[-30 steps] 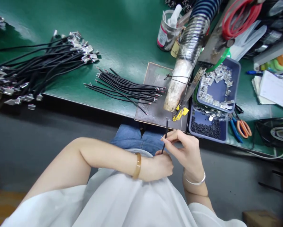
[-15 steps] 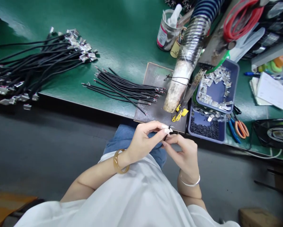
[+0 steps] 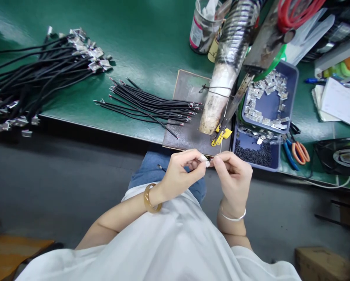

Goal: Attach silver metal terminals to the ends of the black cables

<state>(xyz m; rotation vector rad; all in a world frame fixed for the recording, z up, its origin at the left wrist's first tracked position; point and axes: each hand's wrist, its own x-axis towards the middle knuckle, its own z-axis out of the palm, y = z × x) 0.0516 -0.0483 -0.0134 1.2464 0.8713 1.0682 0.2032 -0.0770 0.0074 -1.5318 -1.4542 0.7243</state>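
My left hand (image 3: 188, 168) is closed in a pinch on a short black cable, whose other end (image 3: 161, 168) pokes out behind the hand over my jeans. Close beside it, my right hand (image 3: 233, 177) pinches with thumb and forefinger at the cable's thin wire end; the fingertips mostly hide it. Both hands are in front of the bench edge, just below a dark board (image 3: 189, 134). Above the fingers sits a yellow clip (image 3: 221, 136), with a thin pale wire hanging down towards my right hand. Loose black cables (image 3: 151, 105) with stripped ends lie partly on the board.
A pile of cables with metal connectors (image 3: 57, 66) lies left on the green bench (image 3: 139, 35). A ducted hose (image 3: 221, 82) and metal arm (image 3: 239, 95) slant down above the board. Right are a tray of connectors (image 3: 293, 93), a tray of black pieces (image 3: 276, 160) and pliers (image 3: 299, 152).
My right hand has turned and risen slightly, its fingers now pinching at the cable's tip. A cable end has come into sight left of my left hand. The view has shifted a little.
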